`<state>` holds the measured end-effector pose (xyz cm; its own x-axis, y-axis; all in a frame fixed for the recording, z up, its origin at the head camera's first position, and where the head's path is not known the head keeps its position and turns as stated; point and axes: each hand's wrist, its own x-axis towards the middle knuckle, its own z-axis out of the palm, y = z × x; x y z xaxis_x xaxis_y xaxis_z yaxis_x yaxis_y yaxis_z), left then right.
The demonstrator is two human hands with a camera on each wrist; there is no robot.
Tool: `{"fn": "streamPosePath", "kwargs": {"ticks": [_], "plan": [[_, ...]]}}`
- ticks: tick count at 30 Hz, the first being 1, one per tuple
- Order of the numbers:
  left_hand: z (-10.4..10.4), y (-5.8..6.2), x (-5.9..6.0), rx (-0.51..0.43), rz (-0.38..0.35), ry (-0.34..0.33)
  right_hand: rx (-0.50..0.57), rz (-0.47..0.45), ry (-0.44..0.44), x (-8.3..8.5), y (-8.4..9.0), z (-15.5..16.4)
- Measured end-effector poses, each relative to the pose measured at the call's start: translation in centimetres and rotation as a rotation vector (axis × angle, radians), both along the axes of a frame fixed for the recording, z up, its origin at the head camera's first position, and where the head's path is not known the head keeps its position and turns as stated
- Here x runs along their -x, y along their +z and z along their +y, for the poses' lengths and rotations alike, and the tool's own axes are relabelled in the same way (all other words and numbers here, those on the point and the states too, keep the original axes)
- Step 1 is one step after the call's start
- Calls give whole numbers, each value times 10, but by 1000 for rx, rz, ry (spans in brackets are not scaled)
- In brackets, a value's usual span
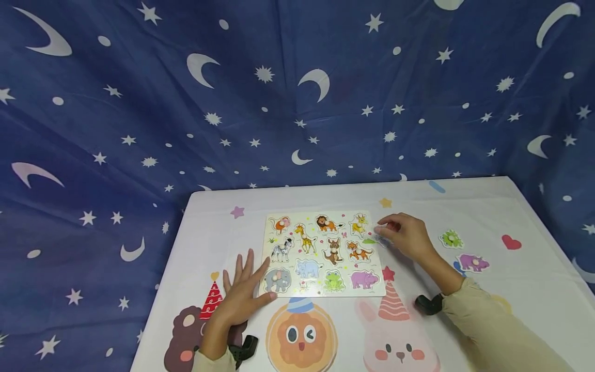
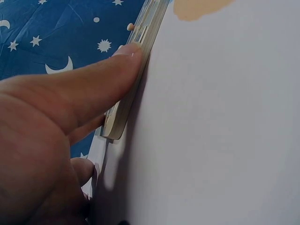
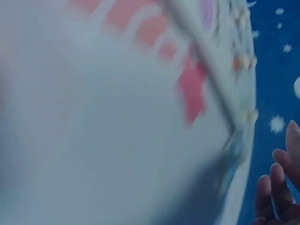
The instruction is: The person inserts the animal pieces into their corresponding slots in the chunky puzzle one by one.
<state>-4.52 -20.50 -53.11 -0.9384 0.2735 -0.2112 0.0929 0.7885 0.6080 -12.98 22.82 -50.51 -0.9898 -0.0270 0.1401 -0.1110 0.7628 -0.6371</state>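
left hand point(image 1: 241, 294) flat, fingers straight, thumb against animal-filled puzzle board point(image 1: 297, 287); right hand's point(image 1: 409, 236) grip unclear

Animal puzzle board point(image 1: 323, 253) flat on table, pieces seated.

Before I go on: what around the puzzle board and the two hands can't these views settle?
- Right hand, head view: curled fingers hide whether they pinch anything at the puzzle board edge.
- Right wrist view: motion blur; only fingertips show, cut by the frame.
- Left hand, left wrist view: the thumb covers most of the board's edge; its pictures are unseen.
- Loose pieces: too small to identify.
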Motion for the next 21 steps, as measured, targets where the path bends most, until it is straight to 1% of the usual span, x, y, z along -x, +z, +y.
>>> {"fn": "streamPosePath", "kwargs": {"ticks": [3, 7, 10, 14, 21], "plan": [[0, 1, 0, -1, -8, -3, -25, -47, 1, 0, -7, 15], [0, 3, 0, 4, -9, -6, -43, -90, 19, 1, -14, 24], [-1, 3, 0, 6, 6, -1, -45, -90, 21, 3, -19, 24], [-2, 1, 1, 8, 1, 1, -50, -97, 13, 6, -23, 22], [-2, -1, 0, 12, -2, -6, -59, -122, -8, 7, -24, 19]]}}
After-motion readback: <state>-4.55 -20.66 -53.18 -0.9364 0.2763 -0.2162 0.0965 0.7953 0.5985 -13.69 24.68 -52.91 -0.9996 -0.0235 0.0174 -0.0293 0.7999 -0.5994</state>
